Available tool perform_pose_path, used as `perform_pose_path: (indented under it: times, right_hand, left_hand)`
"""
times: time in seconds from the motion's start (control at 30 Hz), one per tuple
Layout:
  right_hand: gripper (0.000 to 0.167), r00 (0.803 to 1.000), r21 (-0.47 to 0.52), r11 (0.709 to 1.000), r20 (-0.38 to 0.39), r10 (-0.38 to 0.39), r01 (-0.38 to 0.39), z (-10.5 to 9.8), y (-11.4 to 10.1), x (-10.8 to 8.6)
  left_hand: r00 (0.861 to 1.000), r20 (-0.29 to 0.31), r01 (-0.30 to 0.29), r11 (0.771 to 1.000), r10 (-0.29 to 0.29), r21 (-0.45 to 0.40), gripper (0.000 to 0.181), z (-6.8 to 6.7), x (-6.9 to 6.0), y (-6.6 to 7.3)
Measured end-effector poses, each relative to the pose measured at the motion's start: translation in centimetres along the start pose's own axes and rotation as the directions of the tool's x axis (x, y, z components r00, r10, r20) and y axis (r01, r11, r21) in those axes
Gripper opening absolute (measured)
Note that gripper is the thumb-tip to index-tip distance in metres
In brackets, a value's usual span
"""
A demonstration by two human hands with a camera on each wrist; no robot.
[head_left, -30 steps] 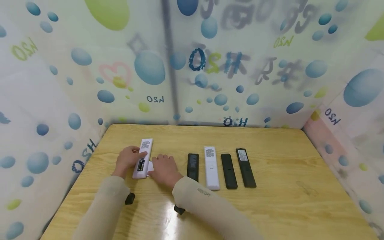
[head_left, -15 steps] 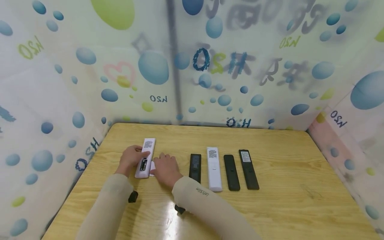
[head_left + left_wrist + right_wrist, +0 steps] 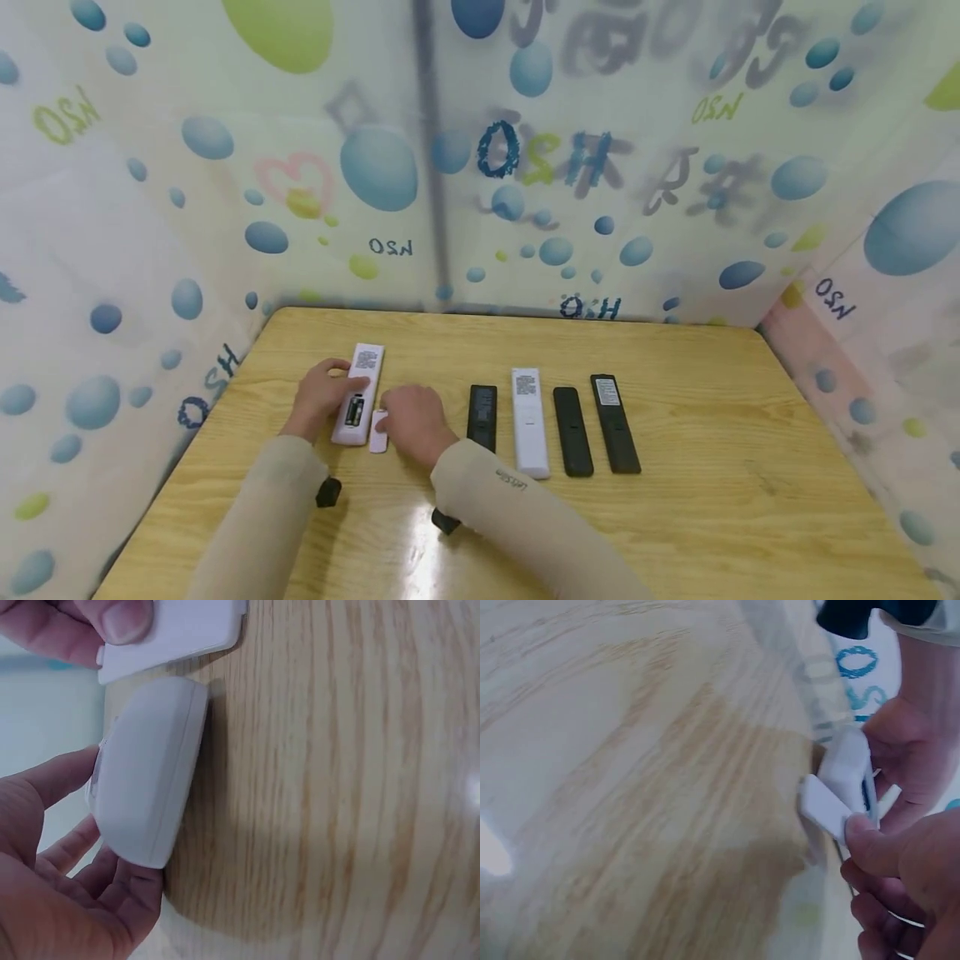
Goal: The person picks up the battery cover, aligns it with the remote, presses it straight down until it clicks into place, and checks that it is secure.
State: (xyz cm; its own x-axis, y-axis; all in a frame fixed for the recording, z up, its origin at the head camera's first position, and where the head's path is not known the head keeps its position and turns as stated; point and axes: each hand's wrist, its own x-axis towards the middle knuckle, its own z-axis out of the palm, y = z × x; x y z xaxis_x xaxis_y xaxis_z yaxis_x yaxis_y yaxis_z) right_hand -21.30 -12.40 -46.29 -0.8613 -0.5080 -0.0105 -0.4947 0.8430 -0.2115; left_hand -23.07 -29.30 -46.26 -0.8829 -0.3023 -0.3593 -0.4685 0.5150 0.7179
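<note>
A white remote control (image 3: pixel 367 364) lies back side up at the table's left, its battery compartment uncovered and batteries (image 3: pixel 354 412) visible inside. My left hand (image 3: pixel 319 398) grips it, thumb across the back and fingers along the left side; the left wrist view shows the remote's rounded end (image 3: pixel 146 765) between thumb and fingers. Just right of it, my right hand (image 3: pixel 417 421) pinches a white battery cover (image 3: pixel 378 433) between thumb and fingers. In the right wrist view the cover (image 3: pixel 826 807) stands tilted close beside the remote.
Right of my right hand lie a black remote (image 3: pixel 482 417), a white remote (image 3: pixel 529 433), a smaller black remote (image 3: pixel 573 433) and a long dark remote (image 3: pixel 615 429), in a row. A patterned wall (image 3: pixel 637 167) rises behind the wooden table (image 3: pixel 750 483).
My right hand has turned the battery cover so more of it shows, lengthwise beside the remote. The left hand keeps its hold, and the remote stays in place.
</note>
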Motion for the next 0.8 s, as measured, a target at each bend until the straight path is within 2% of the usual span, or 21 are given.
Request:
perform_pose_path:
  times: [0.1,0.27,0.43,0.63,0.8]
  right_hand:
    - [0.015,1.000,0.073,0.997,0.006,0.013,-0.013,-0.4,0.1,0.0]
    - [0.015,1.000,0.107,0.994,-0.007,0.011,-0.010,-1.6,0.7,-0.3]
    - [0.015,1.000,0.124,0.992,0.007,-0.009,0.008,-3.3,1.6,-0.7]
    - [0.014,1.000,0.118,0.993,0.000,-0.023,0.023,-4.8,3.1,-1.3]
    - [0.015,1.000,0.121,0.993,0.001,-0.014,0.014,-5.4,4.0,-1.6]
  left_hand:
    - [1.000,-0.003,0.008,0.999,-0.008,-0.034,0.056,0.0,0.0,-0.1]
    - [1.000,-0.003,0.005,0.994,-0.005,-0.111,0.051,-0.1,0.1,0.0]
    - [0.999,-0.001,-0.050,0.982,0.050,-0.185,0.052,-0.4,-0.3,0.7]
    - [0.996,0.049,-0.065,0.967,0.079,-0.248,0.054,-0.3,-1.0,2.0]
    - [0.990,0.091,-0.080,0.957,0.109,-0.277,0.054,0.3,-1.4,2.6]
